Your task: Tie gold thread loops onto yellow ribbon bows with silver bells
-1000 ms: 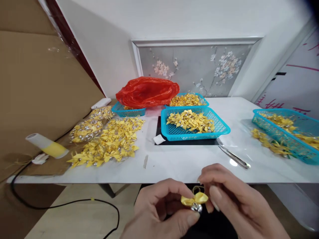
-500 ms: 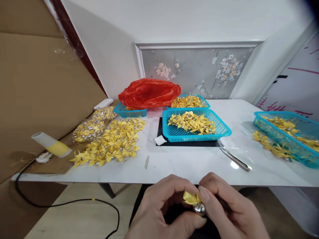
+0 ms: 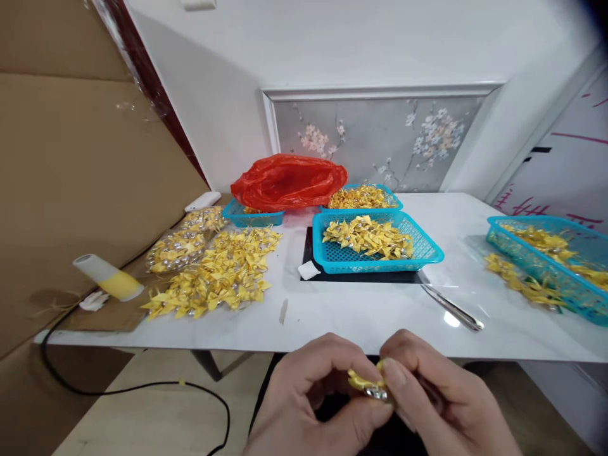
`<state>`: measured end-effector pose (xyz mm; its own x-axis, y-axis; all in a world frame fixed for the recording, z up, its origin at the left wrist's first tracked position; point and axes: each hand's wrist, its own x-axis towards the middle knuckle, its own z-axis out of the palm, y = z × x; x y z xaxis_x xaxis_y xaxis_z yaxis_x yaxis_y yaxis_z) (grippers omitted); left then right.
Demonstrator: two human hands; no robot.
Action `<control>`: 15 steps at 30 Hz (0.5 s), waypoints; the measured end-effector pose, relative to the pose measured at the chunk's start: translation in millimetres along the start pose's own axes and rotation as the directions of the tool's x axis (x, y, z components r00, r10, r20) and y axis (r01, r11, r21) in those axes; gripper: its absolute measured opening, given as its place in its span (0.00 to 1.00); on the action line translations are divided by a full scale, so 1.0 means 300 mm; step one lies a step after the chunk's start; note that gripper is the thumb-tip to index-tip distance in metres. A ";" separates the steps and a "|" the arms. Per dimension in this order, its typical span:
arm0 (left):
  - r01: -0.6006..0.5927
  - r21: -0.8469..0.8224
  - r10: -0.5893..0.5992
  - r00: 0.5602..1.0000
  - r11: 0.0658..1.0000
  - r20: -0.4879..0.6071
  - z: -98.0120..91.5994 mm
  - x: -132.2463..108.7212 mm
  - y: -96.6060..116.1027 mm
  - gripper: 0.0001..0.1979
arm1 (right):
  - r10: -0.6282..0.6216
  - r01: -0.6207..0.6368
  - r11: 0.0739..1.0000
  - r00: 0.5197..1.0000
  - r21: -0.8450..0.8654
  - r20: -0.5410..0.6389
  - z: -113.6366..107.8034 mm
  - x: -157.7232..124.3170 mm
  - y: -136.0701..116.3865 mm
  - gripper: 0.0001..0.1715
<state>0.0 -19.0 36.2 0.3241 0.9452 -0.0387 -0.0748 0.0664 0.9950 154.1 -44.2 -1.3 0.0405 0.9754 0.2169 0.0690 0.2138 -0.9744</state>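
Just off the table's front edge, my left hand and my right hand meet at their fingertips. Between them is a small yellow ribbon flower with a silver bell. My left thumb and forefinger grip it from the left, the thumb under the bell. The right thumb and forefinger pinch the flower's right side, partly covering it. A heap of similar yellow flowers lies on the table to the left, beyond my hands. Straight ahead stands a blue basket holding more of them.
Silver tweezers lie right of centre on the white table. Another blue basket stands at the right. A red plastic bag rests on baskets at the back. At the left are bagged flowers, a thread cone and a black cable.
The flower has turned slightly in my fingers, and less of the bell shows. My right thumb has shifted a little over it. The whole view has moved slightly.
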 end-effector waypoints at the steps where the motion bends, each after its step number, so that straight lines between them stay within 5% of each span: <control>1: 0.055 -0.041 -0.054 0.998 0.998 0.020 -0.004 -0.002 0.002 0.07 | 0.003 -0.004 0.999 1.000 0.038 0.025 -0.013 0.009 0.001 0.18; 4: 0.139 -0.091 -0.134 0.989 0.986 0.057 -0.013 -0.004 0.004 0.07 | 0.087 -0.076 0.944 0.996 0.322 -0.019 -0.052 0.050 0.005 0.11; 8: 0.159 -0.122 -0.155 0.987 0.980 0.039 -0.002 -0.002 0.003 0.07 | 0.321 -0.137 0.715 0.935 0.685 -0.148 -0.061 0.104 0.018 0.17; 15: 0.136 -0.072 -0.137 0.991 0.988 -0.008 0.009 0.003 0.001 0.08 | 0.337 -0.167 0.651 0.938 0.740 -0.084 -0.008 0.104 0.069 0.12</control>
<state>3.0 -18.9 36.8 0.3238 0.9297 -0.1755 -0.0976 0.2174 0.9712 159.2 -9.6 -14.5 0.1452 0.9821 -0.1196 -0.6998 0.0165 -0.7141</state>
